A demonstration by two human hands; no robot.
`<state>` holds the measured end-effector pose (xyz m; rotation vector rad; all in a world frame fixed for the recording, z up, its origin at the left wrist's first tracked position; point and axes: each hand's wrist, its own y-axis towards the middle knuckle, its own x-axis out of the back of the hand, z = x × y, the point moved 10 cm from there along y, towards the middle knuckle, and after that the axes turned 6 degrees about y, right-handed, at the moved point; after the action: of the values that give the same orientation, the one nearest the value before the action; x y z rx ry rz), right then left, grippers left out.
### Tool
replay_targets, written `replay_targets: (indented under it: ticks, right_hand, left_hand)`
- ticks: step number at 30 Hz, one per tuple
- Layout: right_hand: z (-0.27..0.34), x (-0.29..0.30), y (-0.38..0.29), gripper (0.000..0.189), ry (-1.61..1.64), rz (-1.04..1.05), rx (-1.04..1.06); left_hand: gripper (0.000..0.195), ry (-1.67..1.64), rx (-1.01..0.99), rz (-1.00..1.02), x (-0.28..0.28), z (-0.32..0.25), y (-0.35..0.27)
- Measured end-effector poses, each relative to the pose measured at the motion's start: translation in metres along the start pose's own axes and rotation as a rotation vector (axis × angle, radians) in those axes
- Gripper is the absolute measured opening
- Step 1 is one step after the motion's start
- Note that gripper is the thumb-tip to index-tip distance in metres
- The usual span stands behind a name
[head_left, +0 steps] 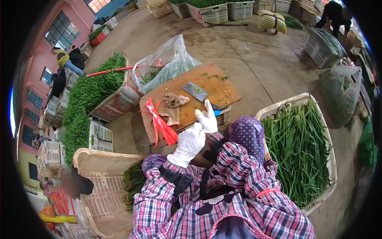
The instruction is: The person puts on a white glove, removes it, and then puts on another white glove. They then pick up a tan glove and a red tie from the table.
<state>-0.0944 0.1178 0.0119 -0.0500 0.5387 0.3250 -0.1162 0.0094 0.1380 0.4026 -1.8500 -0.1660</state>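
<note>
Both my hands wear white gloves and meet above the near edge of a wooden board (191, 110). My left hand (188, 145) has its fingers curled against the palm side of my right hand; whether they pinch the glove is hidden. My right hand (207, 120) has its thumb and fingers apart and holds nothing visible. Just beyond it lies a cleaver (195, 91), its blade flat on the board with green scraps on it. Left of my hands are a bundle of red ties (162, 124) and a crumpled brown fabric glove (173, 109).
A crate of leafy green stalks (295, 149) stands at my right. At my left, a tilted plastic crate (101, 191) holds tied green bundles (132, 185). Beyond the board are a clear plastic bag (170, 62) and more heaped greens (98, 80). Other people are farther off.
</note>
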Motion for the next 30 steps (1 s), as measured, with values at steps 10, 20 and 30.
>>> replay_targets:
  ticks: [10,20,30]
  right_hand:
    - [0.023,-0.047,-0.038,0.049,-0.104,0.816,0.094]
    - [0.036,-0.077,-0.05,0.085,0.403,0.569,-0.529]
    - [0.08,-0.053,-0.019,0.09,0.991,0.396,-0.454]
  left_hand:
    - [0.024,0.097,-0.364,-0.021,0.023,-0.059,-0.01]
    - [0.012,-0.174,-0.187,-0.127,0.025,-0.064,-0.02]
    - [0.035,-0.32,0.022,-0.321,0.04,-0.039,-0.027]
